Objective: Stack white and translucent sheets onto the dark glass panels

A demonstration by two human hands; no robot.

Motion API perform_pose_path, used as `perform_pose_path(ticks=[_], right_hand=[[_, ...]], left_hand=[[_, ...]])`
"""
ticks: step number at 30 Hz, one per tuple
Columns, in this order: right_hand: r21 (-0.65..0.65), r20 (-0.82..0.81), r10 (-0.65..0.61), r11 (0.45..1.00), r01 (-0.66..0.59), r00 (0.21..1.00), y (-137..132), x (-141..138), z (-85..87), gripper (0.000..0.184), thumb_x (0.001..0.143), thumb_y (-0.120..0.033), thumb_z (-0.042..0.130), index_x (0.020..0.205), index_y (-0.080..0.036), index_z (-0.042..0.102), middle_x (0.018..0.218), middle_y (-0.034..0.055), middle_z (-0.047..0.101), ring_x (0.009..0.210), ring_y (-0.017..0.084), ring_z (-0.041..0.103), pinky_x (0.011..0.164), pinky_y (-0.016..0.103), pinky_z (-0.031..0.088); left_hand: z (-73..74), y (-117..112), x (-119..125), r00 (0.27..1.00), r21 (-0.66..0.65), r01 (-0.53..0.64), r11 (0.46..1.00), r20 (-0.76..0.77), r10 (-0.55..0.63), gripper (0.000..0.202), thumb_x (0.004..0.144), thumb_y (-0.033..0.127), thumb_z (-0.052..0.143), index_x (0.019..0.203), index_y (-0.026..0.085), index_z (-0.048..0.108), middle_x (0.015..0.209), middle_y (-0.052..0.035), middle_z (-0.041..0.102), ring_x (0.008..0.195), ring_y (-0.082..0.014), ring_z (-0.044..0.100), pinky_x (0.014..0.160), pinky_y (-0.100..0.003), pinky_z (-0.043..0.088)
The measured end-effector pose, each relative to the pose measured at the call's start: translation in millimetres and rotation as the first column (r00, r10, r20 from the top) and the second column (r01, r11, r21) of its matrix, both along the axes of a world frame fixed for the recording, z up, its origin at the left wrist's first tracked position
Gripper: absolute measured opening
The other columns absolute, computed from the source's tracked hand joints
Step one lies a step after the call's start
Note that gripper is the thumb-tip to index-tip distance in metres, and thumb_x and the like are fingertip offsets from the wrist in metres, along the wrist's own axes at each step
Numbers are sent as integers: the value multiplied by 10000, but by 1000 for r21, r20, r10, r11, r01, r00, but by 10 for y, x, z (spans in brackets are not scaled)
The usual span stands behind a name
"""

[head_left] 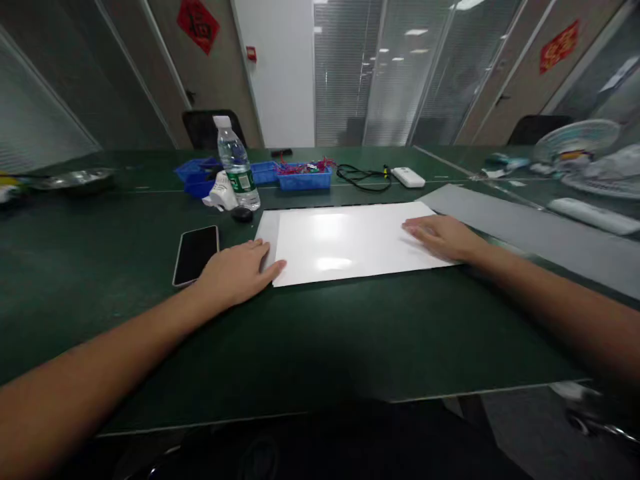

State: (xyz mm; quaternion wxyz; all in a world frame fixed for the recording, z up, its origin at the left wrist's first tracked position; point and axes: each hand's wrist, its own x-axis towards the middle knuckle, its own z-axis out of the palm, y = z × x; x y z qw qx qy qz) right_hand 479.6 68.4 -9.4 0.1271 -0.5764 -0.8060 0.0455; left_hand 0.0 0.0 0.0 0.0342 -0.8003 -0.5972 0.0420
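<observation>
A glossy white sheet (350, 237) lies flat on the dark green table (325, 347), with a slightly greyer sheet edge (269, 227) showing from under its left side. My left hand (237, 270) rests at that left edge, fingers stretched out and thumb on the sheet's near corner. On the sheet's right part lies my right hand (440, 237), palm down, its fingers extended and fairly close together. Neither hand grips anything that I can see. Just left of my left hand is a phone (197, 253) with a dark screen.
Behind the sheet stand a water bottle (237, 167), crumpled white packaging (221, 193), a black mouse-like object (243, 214), a blue tray (305, 181) of red wires, a black cable (363, 179) and a white box (408, 177). A long grey sheet (530, 230) extends on the right.
</observation>
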Motion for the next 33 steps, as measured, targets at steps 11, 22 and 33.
perform_pose_path(ticks=[11,22,33], right_hand=[[6,-34,123,992,-123,992,28,-4,-124,862,1025,-839,280,1494,-257,710,1582,84,616,1518,370,525,1316,619,343],[-42,-126,243,967,-249,962,-11,-26,-110,748,1031,-797,384,1576,-344,624,1669,43,523,1573,365,453,1329,669,305],[148,-164,351,933,-329,922,-12,-4,-46,576,1058,-689,471,1421,-333,741,1533,55,660,1432,342,611,1261,626,431]], left_hand=[[26,-1,38,1000,-17,-5,1000,10,5,906,1033,765,349,1638,114,524,1696,-188,509,1524,-424,533,1164,-558,526],[-27,9,0,999,-12,-3,1000,39,3,857,1040,732,364,1692,183,460,1742,-158,447,1540,-402,524,1169,-564,513],[-36,41,-13,999,-9,20,1000,-27,-20,787,1072,637,322,1628,128,548,1722,-171,476,1534,-382,534,1154,-526,540]])
